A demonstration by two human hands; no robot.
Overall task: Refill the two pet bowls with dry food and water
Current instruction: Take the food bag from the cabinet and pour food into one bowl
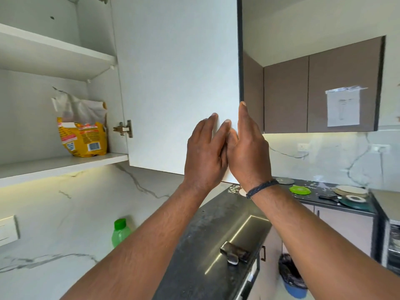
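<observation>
Far left: open wall cabinet [43,83], two white shelves inside. On the lower shelf [54,165], a yellow dry food bag [83,137], top torn open and crumpled, upright near the cabinet's right wall, just beside the metal hinge [123,128]. Below the shelf, marble backsplash [65,202] with a white switch plate [7,231] at the left edge. Lower down, a green bottle [120,232] with a green cap, upright, against the backsplash.

Centre: white cabinet door [173,83], swung open, inner face toward the camera. Left hand [204,152] flat on the inner face near the door's free edge, fingers straight and slightly spread, gripping nothing. Right hand [246,152] just beside it, touching it, palm against the door's edge, fingers straight and pointing up, wrapped round nothing; dark cord bracelet [262,188] on the wrist.

Beneath the forearms: dark surface [194,256] with a steel sink [238,241] and a tap [234,253].

Right: brown wall cabinets [313,94], a paper sheet [343,108] taped to one door. Under them, a green lid [299,189] and round plates [351,192] on the far stretch of surface. On the floor, a blue bin [293,278] lined with a dark bag.

No pet bowls in view.
</observation>
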